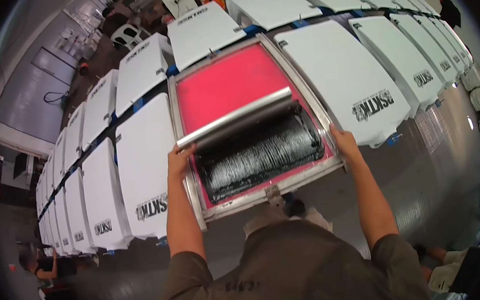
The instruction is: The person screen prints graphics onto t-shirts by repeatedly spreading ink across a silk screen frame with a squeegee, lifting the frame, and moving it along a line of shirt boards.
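A screen printing frame (239, 206) with metal rails and bright pink mesh (228, 82) is in front of my body, tilted a little. My left hand (179, 160) is closed around its left rail, fingertips close to the end of the squeegee (237, 117). On the opposite rail, my right hand (344, 142) grips the frame; its fingers are partly hidden underneath. The silver-edged squeegee lies across the mesh. Glossy black ink (260, 157) covers the near part of the screen. What lies directly beneath the frame is hidden.
White shirts on boards flank the frame, one at right (339, 73) and one at left (146, 152), with black lettering. Two long rows of them curve away. A person (46, 267) is at lower left. A white chair (129, 35) stands behind the far row.
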`<state>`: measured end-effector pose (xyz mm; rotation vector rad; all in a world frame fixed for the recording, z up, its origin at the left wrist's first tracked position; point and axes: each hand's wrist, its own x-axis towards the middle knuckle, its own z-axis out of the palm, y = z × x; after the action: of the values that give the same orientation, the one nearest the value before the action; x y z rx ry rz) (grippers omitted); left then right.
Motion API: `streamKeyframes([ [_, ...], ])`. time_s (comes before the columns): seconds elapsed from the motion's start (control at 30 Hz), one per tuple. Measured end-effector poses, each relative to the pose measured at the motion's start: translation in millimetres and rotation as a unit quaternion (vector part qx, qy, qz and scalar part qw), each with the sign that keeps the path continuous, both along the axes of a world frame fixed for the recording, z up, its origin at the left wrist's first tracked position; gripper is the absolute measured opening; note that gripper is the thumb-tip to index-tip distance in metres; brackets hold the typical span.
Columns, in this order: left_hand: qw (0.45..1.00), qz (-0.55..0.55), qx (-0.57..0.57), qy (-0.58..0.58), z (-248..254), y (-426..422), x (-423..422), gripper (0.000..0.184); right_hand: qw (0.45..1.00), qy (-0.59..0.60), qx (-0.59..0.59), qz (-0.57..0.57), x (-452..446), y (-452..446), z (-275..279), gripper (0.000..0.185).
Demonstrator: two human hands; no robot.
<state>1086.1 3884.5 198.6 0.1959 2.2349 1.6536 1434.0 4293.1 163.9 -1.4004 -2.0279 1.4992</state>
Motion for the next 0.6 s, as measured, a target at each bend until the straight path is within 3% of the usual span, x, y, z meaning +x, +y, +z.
streamKeyframes([
  [0.1,1.0,0.019,-0.01,-0.023,-0.5,7.4,11.6,0.043,1.0,-0.019,-0.017,0.008,-1.2,4.5,2.6,0.08],
  [0.27,1.0,0.013,0.005,-0.007,-6.1,7.8,14.9,0.054,0.998,-0.056,-0.031,-0.002,-3.9,11.5,-6.6,0.079],
  [0.3,1.0,0.007,0.008,0.0,-4.8,7.6,17.2,0.044,0.996,-0.036,-0.083,0.004,-3.5,8.7,2.1,0.077],
  [0.5,0.999,0.014,0.026,-0.016,-4.4,8.5,23.0,0.044,0.995,-0.002,-0.1,0.001,-1.3,2.8,9.0,0.074],
  [0.57,1.0,0.015,0.015,-0.016,-15.6,3.7,24.6,0.048,0.998,-0.004,-0.062,0.014,1.9,-0.2,-5.0,0.071],
  [0.6,0.999,0.011,0.042,-0.003,-17.1,5.6,27.7,0.063,0.999,-0.004,-0.023,0.026,1.7,-1.1,-10.3,0.069],
])
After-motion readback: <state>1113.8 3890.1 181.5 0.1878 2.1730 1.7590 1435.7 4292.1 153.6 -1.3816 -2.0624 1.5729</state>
